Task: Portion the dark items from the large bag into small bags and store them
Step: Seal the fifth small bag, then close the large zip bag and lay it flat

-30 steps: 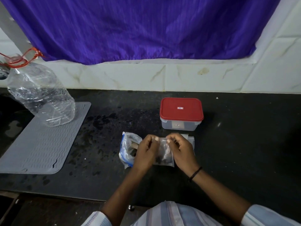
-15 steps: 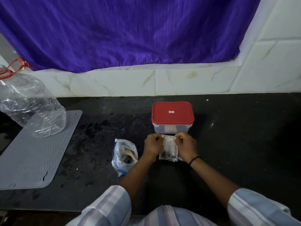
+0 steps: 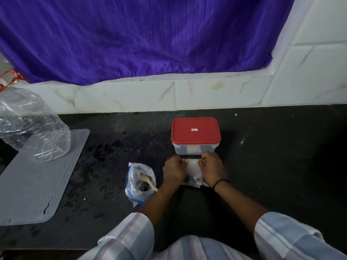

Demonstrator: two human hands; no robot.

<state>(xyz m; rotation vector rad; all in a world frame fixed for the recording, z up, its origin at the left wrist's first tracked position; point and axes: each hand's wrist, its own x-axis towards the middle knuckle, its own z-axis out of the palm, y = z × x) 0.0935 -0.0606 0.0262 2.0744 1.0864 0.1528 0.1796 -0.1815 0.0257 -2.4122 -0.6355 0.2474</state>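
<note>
A small clear bag (image 3: 192,172) with dark items at its bottom lies on the black counter just in front of the box. My left hand (image 3: 174,170) pinches its top left edge and my right hand (image 3: 214,168) pinches its top right edge. To the left stands the large clear bag (image 3: 139,182) with a blue zip strip, open, holding dark items and a wooden spoon (image 3: 148,182). Behind my hands sits a clear box with a red lid (image 3: 195,133), lid on.
A grey ribbed mat (image 3: 37,177) lies at the left with a crumpled clear plastic bottle (image 3: 32,126) on its far end. White tiled wall and a purple curtain (image 3: 150,38) stand behind. The black counter (image 3: 272,166) stretches to the right.
The view has shifted, and both hands with the small bag sit closer to the red-lidded box. My hands stay pinching the bag's top edge.
</note>
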